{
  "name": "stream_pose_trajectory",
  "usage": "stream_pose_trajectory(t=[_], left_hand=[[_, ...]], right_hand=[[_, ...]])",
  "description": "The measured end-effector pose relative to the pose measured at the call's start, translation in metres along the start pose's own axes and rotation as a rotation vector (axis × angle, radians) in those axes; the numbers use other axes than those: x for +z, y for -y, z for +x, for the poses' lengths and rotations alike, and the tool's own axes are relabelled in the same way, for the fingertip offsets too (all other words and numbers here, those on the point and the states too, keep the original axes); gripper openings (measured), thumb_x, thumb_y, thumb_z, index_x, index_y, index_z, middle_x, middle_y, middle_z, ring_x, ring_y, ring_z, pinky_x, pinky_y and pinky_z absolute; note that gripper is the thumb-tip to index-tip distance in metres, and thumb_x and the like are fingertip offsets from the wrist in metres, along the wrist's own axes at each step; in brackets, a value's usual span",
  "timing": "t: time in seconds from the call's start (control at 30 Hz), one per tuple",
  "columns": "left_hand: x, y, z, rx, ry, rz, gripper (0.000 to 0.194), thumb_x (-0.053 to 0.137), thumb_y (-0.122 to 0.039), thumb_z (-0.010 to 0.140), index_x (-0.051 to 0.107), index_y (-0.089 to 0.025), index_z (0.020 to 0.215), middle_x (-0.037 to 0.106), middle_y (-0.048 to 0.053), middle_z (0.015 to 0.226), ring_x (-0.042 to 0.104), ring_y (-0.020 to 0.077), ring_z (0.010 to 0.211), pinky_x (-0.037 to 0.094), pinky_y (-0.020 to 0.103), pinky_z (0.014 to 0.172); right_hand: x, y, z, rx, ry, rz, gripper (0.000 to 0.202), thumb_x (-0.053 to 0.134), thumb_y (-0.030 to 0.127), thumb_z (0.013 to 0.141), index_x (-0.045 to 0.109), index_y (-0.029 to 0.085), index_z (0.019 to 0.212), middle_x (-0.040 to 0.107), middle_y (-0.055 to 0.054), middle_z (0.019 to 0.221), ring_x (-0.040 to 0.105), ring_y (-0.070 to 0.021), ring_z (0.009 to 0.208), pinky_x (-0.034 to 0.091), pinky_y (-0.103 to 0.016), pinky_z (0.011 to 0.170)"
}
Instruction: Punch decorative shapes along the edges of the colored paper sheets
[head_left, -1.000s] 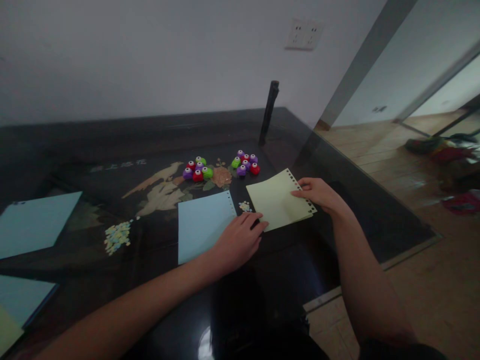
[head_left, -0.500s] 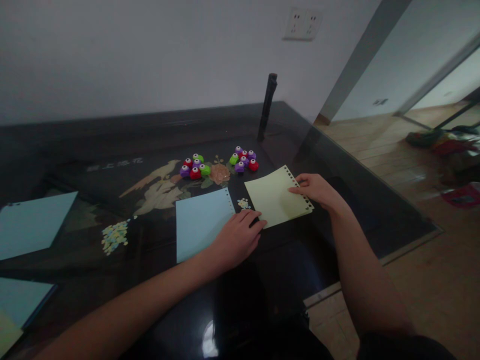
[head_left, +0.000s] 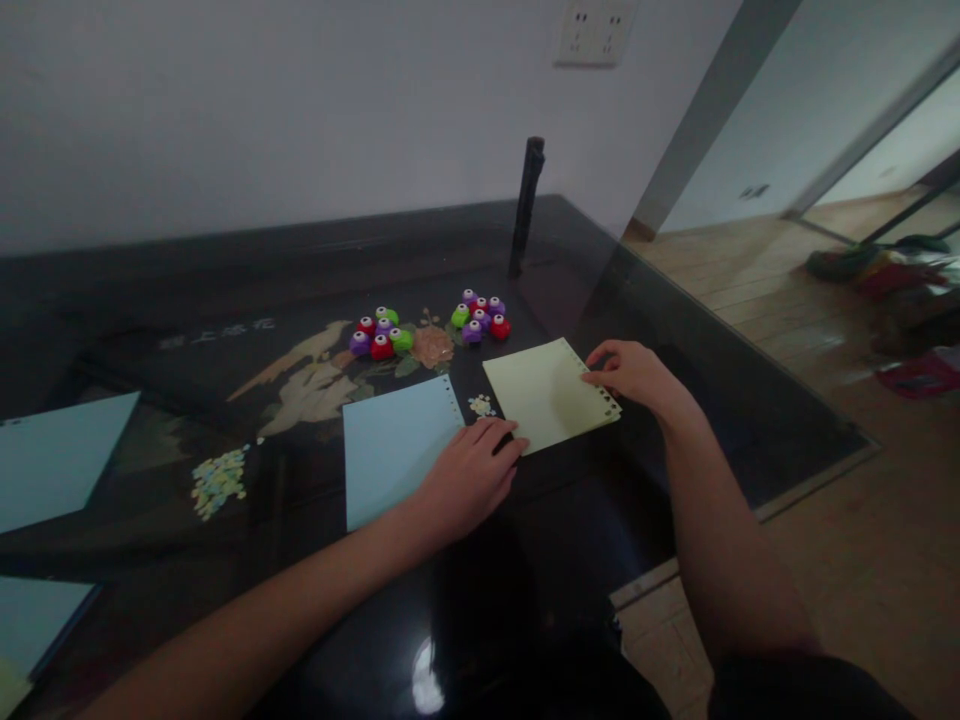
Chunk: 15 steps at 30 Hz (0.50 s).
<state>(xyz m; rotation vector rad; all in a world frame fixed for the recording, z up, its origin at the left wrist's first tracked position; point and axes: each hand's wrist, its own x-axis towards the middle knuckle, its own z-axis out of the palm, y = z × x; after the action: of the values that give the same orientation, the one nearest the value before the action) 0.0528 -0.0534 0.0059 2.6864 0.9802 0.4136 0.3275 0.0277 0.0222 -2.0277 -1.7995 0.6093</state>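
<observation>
A small stack of pale yellow loose-leaf paper (head_left: 541,385) lies on the dark table, its punched holes along the right edge. My right hand (head_left: 628,372) pinches that holed edge between thumb and fingers. At the stack's lower left corner rests my left hand (head_left: 476,465), fingers stretched out and touching the paper. Under the left hand and forearm, partly covered, is a light blue sheet (head_left: 397,440) with holes along its right side. Between the blue and yellow sheets sits a little pile of paper punch dots (head_left: 481,406).
Two clusters of red, green and purple eye-topped pieces, a left one (head_left: 382,336) and a right one (head_left: 481,317), stand farther back. A larger heap of punch dots (head_left: 218,482) and blue sheets (head_left: 67,460) lie left. A black post (head_left: 527,205) rises near the wall.
The yellow paper's holed edge has come down a little, and the sheets lie flatter. Both hands keep nearly the same places on it. The whole view has shifted slightly.
</observation>
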Motion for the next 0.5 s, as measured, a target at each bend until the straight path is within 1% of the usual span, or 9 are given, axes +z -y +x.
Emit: stream_pose_trajectory(t=[0.13, 0.27, 0.37, 0.5], left_hand=[[-0.0003, -0.0002, -0.0002, -0.001, 0.001, 0.006, 0.033, 0.049, -0.014, 0.085, 0.051, -0.016, 0.118, 0.053, 0.014, 0.127, 0.047, 0.0262, 0.117, 0.044, 0.044, 0.094], [-0.0009, -0.0003, 0.0, 0.001, 0.014, 0.024, 0.033, 0.049, -0.014, 0.086, 0.051, -0.015, 0.119, 0.052, 0.013, 0.128, 0.047, 0.0265, 0.117, 0.043, 0.043, 0.095], [-0.0011, -0.0003, -0.0001, -0.003, 0.019, 0.029, 0.032, 0.048, -0.015, 0.087, 0.052, -0.015, 0.118, 0.052, 0.013, 0.128, 0.047, 0.026, 0.117, 0.043, 0.043, 0.096], [-0.0034, -0.0012, 0.0001, -0.003, 0.038, 0.048, 0.031, 0.048, -0.016, 0.088, 0.052, -0.016, 0.119, 0.053, 0.013, 0.128, 0.048, 0.0256, 0.117, 0.043, 0.042, 0.095]], right_hand=[[-0.0016, -0.0005, -0.0014, -0.015, 0.034, -0.009, 0.017, 0.071, 0.027, 0.066, 0.066, 0.019, 0.079, 0.061, -0.001, 0.057, 0.057, -0.0145, 0.053, 0.042, -0.028, 0.053], [-0.002, -0.0001, -0.0028, 0.018, 0.048, -0.053, 0.017, 0.072, 0.026, 0.065, 0.065, 0.02, 0.079, 0.062, -0.001, 0.06, 0.058, -0.0155, 0.055, 0.042, -0.029, 0.055], [-0.0018, 0.0016, -0.0039, 0.03, 0.018, -0.104, 0.017, 0.072, 0.028, 0.066, 0.065, 0.02, 0.079, 0.063, -0.002, 0.062, 0.058, -0.0159, 0.056, 0.041, -0.029, 0.055], [-0.0013, 0.007, -0.0059, -0.013, -0.026, -0.166, 0.016, 0.07, 0.031, 0.068, 0.065, 0.021, 0.08, 0.064, -0.003, 0.066, 0.058, -0.0169, 0.059, 0.04, -0.029, 0.055]])
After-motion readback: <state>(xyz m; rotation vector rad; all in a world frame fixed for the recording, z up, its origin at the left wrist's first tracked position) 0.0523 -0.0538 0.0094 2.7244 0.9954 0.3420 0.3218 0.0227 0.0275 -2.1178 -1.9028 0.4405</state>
